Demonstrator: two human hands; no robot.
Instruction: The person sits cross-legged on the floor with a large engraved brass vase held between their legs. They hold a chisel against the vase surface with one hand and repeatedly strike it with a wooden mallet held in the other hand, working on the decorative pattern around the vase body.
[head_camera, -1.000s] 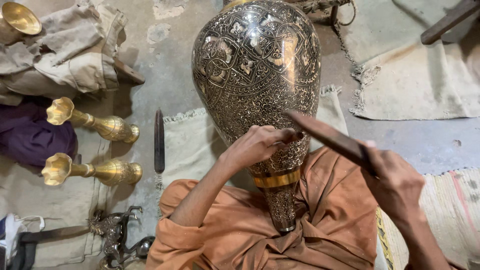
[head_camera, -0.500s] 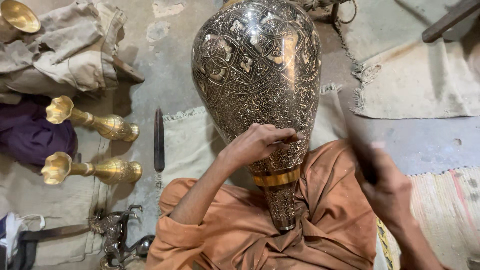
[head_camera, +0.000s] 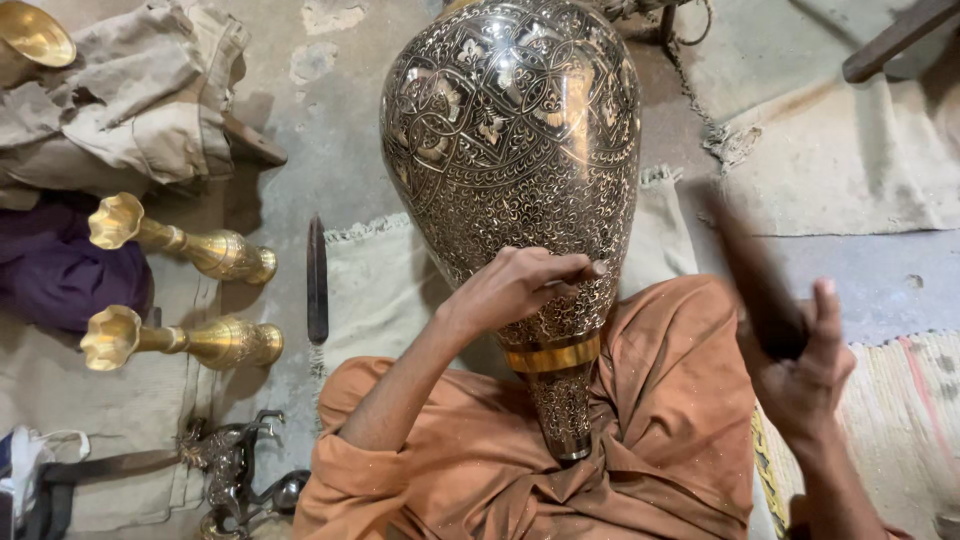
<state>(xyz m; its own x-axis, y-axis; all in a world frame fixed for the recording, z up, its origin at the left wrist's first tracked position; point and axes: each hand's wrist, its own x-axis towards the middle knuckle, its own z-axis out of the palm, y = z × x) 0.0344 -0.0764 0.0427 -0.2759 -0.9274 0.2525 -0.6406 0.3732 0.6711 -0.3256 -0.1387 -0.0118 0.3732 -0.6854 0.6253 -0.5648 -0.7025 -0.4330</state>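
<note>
A large engraved dark-and-brass metal vase (head_camera: 515, 180) lies neck-down across the person's orange-clad lap. The left hand (head_camera: 515, 285), wrist bent and fingers curled, pinches a thin metal chisel (head_camera: 575, 277) against the vase's lower body. Right of the vase, the right hand (head_camera: 805, 375) is raised, clenched round a blurred dark wooden mallet (head_camera: 750, 275).

We see a dark engraved vase (head_camera: 510, 140) with golden floral tracery and a gold band, plain golden trumpet vases (head_camera: 180, 245), and orange clothing (head_camera: 660, 420).
</note>
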